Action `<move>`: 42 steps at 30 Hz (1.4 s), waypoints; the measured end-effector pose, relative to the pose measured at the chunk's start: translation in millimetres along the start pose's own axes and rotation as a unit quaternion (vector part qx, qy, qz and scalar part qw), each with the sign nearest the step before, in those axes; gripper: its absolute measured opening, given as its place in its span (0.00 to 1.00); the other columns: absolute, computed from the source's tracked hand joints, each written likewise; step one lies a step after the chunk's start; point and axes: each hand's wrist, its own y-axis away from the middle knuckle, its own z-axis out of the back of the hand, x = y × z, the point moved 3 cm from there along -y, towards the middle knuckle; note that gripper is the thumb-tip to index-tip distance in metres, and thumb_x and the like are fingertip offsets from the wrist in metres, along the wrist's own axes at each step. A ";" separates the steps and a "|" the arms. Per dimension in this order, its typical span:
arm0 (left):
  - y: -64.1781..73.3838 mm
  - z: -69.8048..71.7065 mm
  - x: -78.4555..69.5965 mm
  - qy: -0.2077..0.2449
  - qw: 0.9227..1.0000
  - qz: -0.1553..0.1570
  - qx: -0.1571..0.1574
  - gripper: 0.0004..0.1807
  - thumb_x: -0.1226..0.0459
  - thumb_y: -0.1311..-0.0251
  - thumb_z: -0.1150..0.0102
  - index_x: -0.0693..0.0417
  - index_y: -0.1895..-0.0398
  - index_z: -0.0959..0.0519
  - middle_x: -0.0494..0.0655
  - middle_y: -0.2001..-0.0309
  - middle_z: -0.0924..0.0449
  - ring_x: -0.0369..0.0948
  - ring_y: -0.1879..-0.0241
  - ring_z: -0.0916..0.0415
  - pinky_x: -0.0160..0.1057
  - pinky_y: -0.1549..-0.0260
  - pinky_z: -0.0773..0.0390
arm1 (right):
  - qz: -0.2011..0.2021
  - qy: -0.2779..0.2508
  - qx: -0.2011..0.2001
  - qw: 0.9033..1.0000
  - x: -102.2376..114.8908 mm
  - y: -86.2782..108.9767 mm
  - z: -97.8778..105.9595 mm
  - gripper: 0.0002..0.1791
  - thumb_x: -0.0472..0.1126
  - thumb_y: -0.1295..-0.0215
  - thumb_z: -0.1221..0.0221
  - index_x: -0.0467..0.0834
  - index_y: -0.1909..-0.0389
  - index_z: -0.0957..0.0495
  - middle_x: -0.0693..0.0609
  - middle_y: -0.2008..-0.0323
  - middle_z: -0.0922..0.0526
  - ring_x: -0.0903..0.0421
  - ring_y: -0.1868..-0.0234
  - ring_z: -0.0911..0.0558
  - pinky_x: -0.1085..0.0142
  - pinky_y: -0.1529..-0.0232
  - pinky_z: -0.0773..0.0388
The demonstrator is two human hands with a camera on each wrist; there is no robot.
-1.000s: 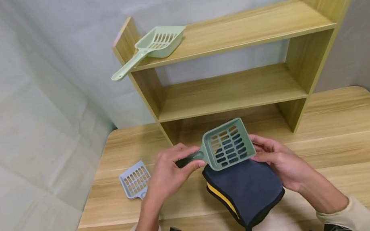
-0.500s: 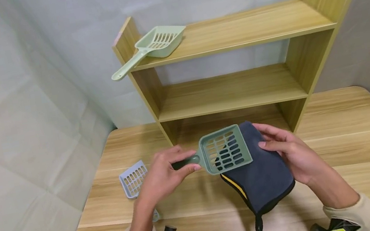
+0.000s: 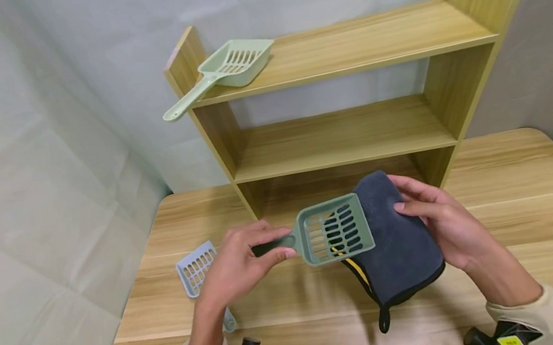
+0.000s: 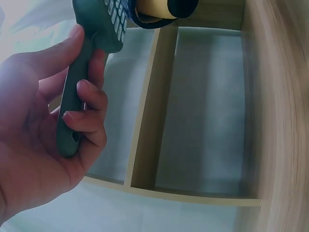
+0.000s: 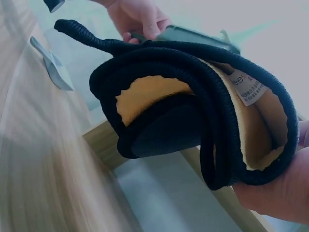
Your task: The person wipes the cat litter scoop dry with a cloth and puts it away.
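Note:
My left hand grips the handle of a dark green slotted litter scoop, fingers curled round it in the left wrist view. The scoop's far edge overlaps a folded cloth, dark blue-grey with a yellow inner side, black edging and a hanging loop. My right hand holds that cloth by its right side, thumb on top. From the right wrist view, the folded layers of the cloth and a white tag show. Both things are held up over the table.
A light blue litter scoop lies on the wooden table at left, partly behind my left arm. A pale green scoop rests on the top left of a wooden shelf unit, its handle jutting past the side.
My right hand has moved the cloth rightward and up from beneath the scoop. The scoop in my left hand has shifted slightly left and down.

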 end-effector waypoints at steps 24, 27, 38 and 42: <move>-5.5 -20.4 -4.1 0.115 0.989 -0.073 0.056 0.16 0.66 0.37 0.24 0.55 0.46 0.09 0.42 0.62 0.10 0.32 0.68 0.27 0.32 0.69 0.26 | -0.021 0.097 0.042 0.994 -21.1 -1.3 -14.4 0.26 0.30 0.17 0.51 0.58 0.29 0.23 0.55 0.44 0.15 0.58 0.46 0.12 0.65 0.48 0.14; -6.3 -22.1 -4.4 0.122 0.988 -0.080 0.060 0.15 0.66 0.37 0.24 0.55 0.47 0.09 0.42 0.63 0.11 0.31 0.69 0.28 0.32 0.70 0.27 | -0.023 0.110 0.037 0.993 -22.5 -1.2 -15.3 0.26 0.30 0.18 0.50 0.59 0.30 0.23 0.55 0.43 0.14 0.59 0.45 0.12 0.65 0.48 0.14; -2.7 -12.0 3.1 0.092 0.993 -0.053 0.053 0.17 0.65 0.37 0.24 0.56 0.44 0.10 0.42 0.62 0.11 0.32 0.68 0.28 0.33 0.68 0.26 | 0.004 0.098 0.048 0.994 -7.4 0.3 -11.5 0.28 0.26 0.19 0.52 0.52 0.28 0.24 0.56 0.40 0.15 0.59 0.46 0.12 0.65 0.48 0.13; -1.4 -9.3 2.3 0.083 0.994 -0.038 0.055 0.18 0.64 0.36 0.25 0.55 0.43 0.10 0.41 0.61 0.11 0.33 0.66 0.28 0.33 0.66 0.25 | 0.005 0.082 0.049 0.995 -3.6 1.3 -10.4 0.28 0.25 0.19 0.53 0.51 0.27 0.24 0.54 0.42 0.15 0.58 0.48 0.11 0.64 0.50 0.12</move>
